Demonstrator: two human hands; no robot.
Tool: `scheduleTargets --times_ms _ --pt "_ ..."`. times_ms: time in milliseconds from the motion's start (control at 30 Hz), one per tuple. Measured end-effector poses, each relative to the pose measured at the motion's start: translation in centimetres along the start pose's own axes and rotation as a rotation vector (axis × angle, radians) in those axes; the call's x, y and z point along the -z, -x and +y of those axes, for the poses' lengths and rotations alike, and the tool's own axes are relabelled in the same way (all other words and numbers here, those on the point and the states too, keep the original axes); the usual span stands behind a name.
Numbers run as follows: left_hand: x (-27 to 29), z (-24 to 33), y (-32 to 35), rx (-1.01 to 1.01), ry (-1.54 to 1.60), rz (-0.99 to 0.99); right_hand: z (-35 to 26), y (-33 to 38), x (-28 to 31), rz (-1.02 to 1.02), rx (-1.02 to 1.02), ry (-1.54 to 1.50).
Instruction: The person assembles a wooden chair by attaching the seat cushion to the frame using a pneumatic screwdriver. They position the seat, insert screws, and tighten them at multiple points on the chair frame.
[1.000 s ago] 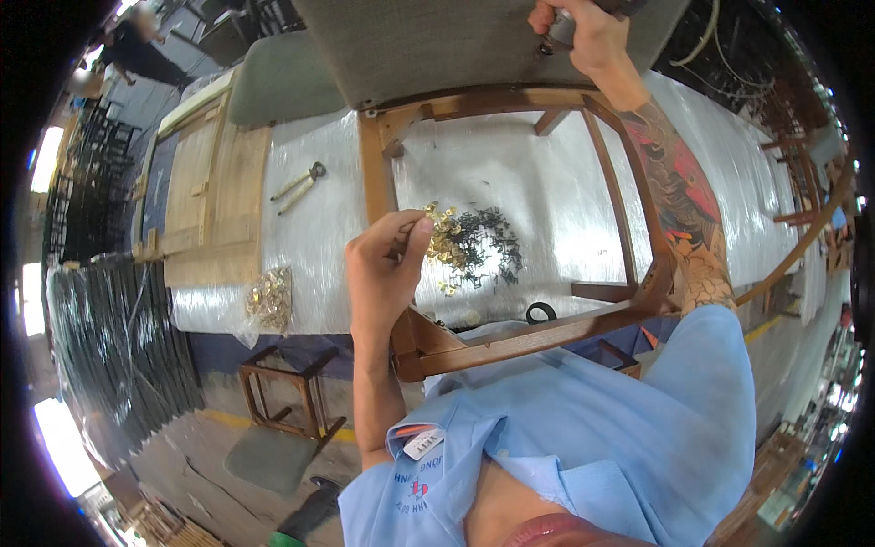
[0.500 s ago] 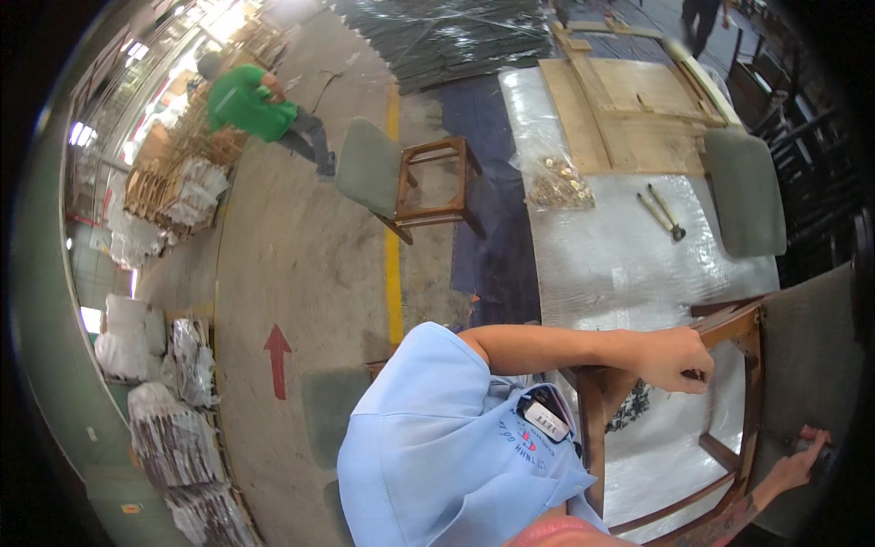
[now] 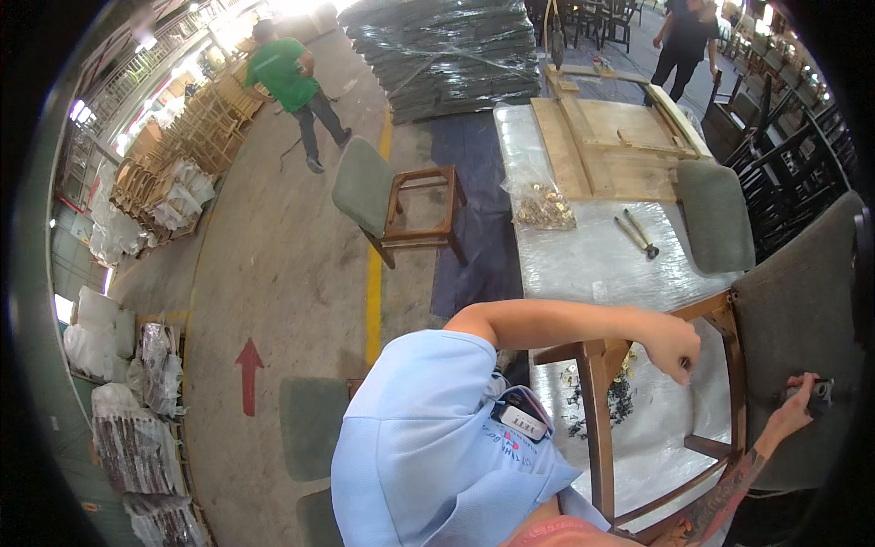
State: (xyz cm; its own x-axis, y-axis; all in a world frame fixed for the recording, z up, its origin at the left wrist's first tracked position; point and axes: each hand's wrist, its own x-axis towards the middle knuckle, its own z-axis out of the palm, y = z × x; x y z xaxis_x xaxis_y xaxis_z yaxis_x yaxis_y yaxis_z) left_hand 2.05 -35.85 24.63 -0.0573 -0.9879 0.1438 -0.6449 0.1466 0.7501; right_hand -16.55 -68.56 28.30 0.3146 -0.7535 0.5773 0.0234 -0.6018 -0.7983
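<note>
A brown wooden chair frame [image 3: 597, 428] stands on the plastic-covered table [image 3: 583, 264] close to my body, with its grey upholstered backrest [image 3: 793, 301] at the right. Over the open seat frame, my left hand [image 3: 673, 348] is closed, and a tiny dark bit shows at its fingers that I cannot make out. My right hand [image 3: 797, 406] lies against the backrest, its fingers round a small dark grey object [image 3: 822, 392] with a rounded end. Small black and brass-coloured hardware [image 3: 606, 397] is scattered on the table beneath the frame.
Long-handled pincers [image 3: 638, 234], a bag of brass-coloured pieces [image 3: 544, 205], a wooden jig [image 3: 602, 137] and a grey padded panel [image 3: 715, 214] lie on the table. Another chair [image 3: 401, 201] stands on the floor. A person in green [image 3: 284, 77] and one in black [image 3: 688, 41] are farther off.
The view has shifted, showing more of the far floor. My left hand stays over the frame and my right at the backrest. The person in green has changed stance.
</note>
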Motion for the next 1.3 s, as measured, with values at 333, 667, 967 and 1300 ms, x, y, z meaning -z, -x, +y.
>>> scheduleTargets --times_ms 333,667,967,1300 --pt "-8.8 3.1 -10.7 0.069 -0.227 -0.635 -1.2 0.0 -0.8 0.106 -0.042 -0.102" --pt "-12.7 -7.4 -10.8 0.606 -0.378 -0.819 -4.3 0.9 -3.3 0.01 -0.119 -0.146" --pt "-12.5 -5.8 -9.2 0.664 -0.07 -0.714 -5.7 2.3 -3.1 0.052 -0.077 -0.169" --pt "-14.6 -7.8 -11.4 0.627 -0.147 -0.794 -6.9 -1.4 2.1 0.09 -0.104 -0.362"
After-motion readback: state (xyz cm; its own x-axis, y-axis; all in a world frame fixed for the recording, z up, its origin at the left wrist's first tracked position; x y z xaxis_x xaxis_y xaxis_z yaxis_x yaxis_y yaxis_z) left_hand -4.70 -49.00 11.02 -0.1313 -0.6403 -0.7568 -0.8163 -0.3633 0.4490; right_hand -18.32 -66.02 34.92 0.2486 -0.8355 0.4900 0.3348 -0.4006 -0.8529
